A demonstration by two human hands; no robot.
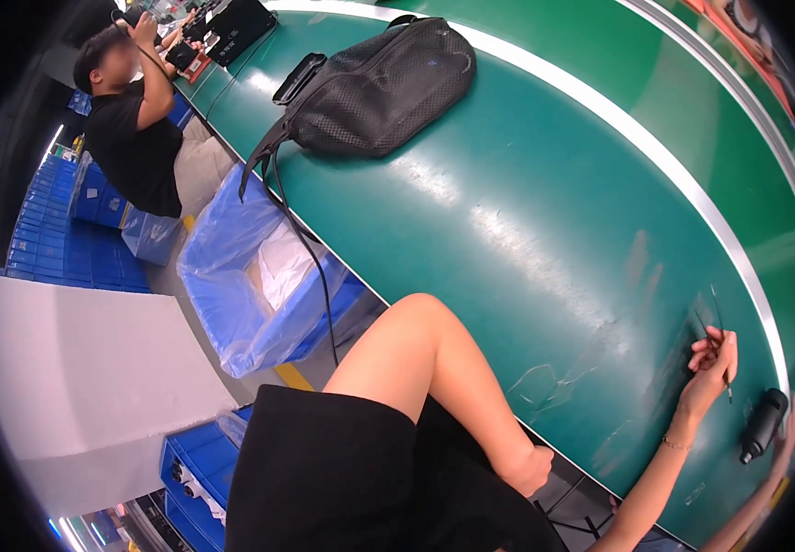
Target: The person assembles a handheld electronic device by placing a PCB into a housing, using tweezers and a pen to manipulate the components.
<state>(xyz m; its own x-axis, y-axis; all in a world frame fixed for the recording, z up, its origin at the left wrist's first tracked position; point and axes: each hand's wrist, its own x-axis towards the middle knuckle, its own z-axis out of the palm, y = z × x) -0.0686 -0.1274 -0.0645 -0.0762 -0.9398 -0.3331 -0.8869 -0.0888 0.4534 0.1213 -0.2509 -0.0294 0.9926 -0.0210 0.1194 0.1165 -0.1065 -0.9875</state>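
The right hand [712, 357] is holding a slender tool [728, 387] over the green table [544, 322]; the left hand [528, 469] is curling by the near edge, palm hidden.

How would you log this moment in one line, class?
right hand: holding thin dark tool over green table | left hand: at its edge, grip unclear | near right hand: black cylinder

A glossy green workbench [379, 221], scuffed and marked with glare patches, curves across the view beside a white strip [655, 155]. A black mesh sling bag [383, 87] lies on it, strap drooping over the near edge. A black cylinder [765, 423] lies near the strip; a black box [243, 33] sits at the far end.
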